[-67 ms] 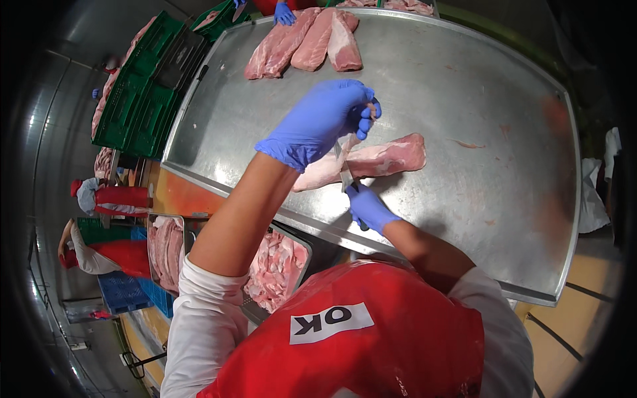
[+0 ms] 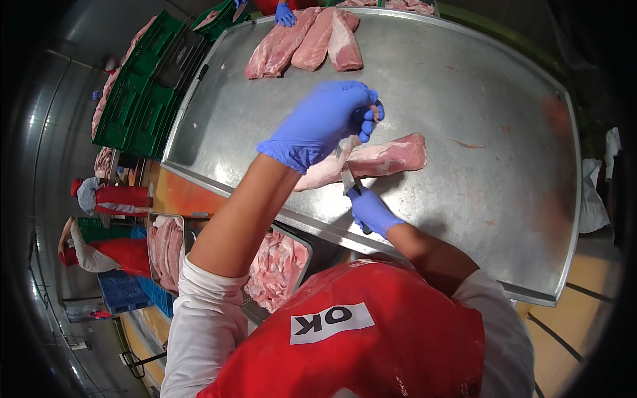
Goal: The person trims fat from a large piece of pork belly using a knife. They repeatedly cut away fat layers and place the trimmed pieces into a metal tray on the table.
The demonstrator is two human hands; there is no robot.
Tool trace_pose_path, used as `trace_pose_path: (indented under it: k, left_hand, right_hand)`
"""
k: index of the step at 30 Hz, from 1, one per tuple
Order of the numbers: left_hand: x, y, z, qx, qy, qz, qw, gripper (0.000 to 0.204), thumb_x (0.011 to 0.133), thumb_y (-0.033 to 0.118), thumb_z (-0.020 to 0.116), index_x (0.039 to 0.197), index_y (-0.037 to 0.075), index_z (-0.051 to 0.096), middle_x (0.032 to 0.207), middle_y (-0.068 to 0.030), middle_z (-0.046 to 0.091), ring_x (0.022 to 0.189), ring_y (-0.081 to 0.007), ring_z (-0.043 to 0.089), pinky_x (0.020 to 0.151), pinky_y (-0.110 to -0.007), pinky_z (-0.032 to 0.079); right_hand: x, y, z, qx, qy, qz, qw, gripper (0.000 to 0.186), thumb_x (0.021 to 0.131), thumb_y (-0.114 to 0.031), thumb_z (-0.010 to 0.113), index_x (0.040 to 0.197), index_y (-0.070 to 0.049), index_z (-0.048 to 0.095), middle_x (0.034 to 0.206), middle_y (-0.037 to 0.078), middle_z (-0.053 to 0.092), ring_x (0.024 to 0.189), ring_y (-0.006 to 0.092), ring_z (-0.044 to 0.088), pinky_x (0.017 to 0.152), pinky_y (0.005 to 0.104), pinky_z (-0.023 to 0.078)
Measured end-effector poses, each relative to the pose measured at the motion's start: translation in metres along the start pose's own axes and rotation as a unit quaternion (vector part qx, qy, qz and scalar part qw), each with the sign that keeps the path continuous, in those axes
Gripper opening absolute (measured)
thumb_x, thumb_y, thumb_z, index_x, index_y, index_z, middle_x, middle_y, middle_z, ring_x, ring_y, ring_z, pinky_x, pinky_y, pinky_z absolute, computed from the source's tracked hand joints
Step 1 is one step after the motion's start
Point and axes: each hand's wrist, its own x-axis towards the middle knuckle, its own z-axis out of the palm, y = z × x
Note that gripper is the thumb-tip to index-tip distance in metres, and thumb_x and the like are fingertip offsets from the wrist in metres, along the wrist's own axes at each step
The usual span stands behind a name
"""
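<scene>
A long pale pink piece of meat (image 2: 388, 156) lies crosswise on the metal table in front of me. My left hand (image 2: 332, 116), in a blue glove, is raised over its left part, fingers closed on a thin strip of trimmed meat (image 2: 377, 114) that runs down toward the piece. My right hand (image 2: 373, 211), also blue-gloved, grips the dark handle of a knife (image 2: 347, 178) on the near side of the meat. Its blade points away from me and meets the meat below my left hand, where part of it is hidden.
Several larger meat pieces (image 2: 310, 43) lie at the table's far edge by a co-worker's gloved hand (image 2: 284, 14). Green crates (image 2: 136, 93) stand beyond the left edge. A bin of meat trimmings (image 2: 277, 268) sits below the near edge; scraps (image 2: 468, 144) dot the metal table (image 2: 478, 199).
Almost nothing differs. My left hand has shifted very slightly to the right, and my right hand with the knife has moved a touch. The meat stays in place.
</scene>
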Motion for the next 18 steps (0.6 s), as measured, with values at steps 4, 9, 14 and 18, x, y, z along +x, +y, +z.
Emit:
trace_pose_path:
  k: [4,9,14,18]
  left_hand:
    - [-0.004,-0.004,0.016,0.053,-0.015,0.012,0.998,0.020,0.106,0.018,0.062,0.098,0.001,0.065,0.092,-0.0095,0.067,0.073,-0.0166,0.060,0.072,-0.031,0.053]
    - [0.001,0.000,0.023,0.016,-0.020,-0.002,1.000,0.020,0.106,0.018,0.062,0.101,0.000,0.067,0.089,-0.0096,0.068,0.071,-0.0158,0.061,0.070,-0.031,0.053]
    - [-0.008,0.016,0.010,0.036,0.007,0.015,0.999,0.022,0.105,0.019,0.061,0.097,0.000,0.067,0.089,-0.0090,0.068,0.070,-0.0153,0.061,0.070,-0.031,0.053]
    - [-0.015,0.016,0.016,0.009,-0.005,0.017,1.000,0.022,0.105,0.019,0.062,0.096,0.000,0.068,0.088,-0.0096,0.069,0.070,-0.0157,0.062,0.070,-0.030,0.054]
  right_hand:
    - [0.013,0.010,0.008,-0.061,0.035,-0.026,0.997,0.035,0.114,-0.037,0.049,0.117,-0.003,0.058,0.069,0.004,0.054,0.050,0.0169,0.053,0.046,0.0385,0.043]
    - [0.066,-0.002,0.034,0.065,0.057,-0.054,0.995,0.035,0.109,-0.042,0.053,0.100,-0.009,0.053,0.062,0.005,0.052,0.045,0.0188,0.051,0.043,0.0392,0.041]
    - [0.052,-0.002,0.027,0.020,0.044,-0.013,0.999,0.033,0.111,-0.040,0.051,0.111,-0.008,0.054,0.065,0.005,0.053,0.046,0.0181,0.051,0.041,0.0384,0.040]
    - [0.008,0.012,0.017,-0.027,0.012,0.010,1.000,0.037,0.113,-0.040,0.049,0.121,-0.004,0.055,0.068,0.005,0.054,0.046,0.0178,0.052,0.041,0.0377,0.042]
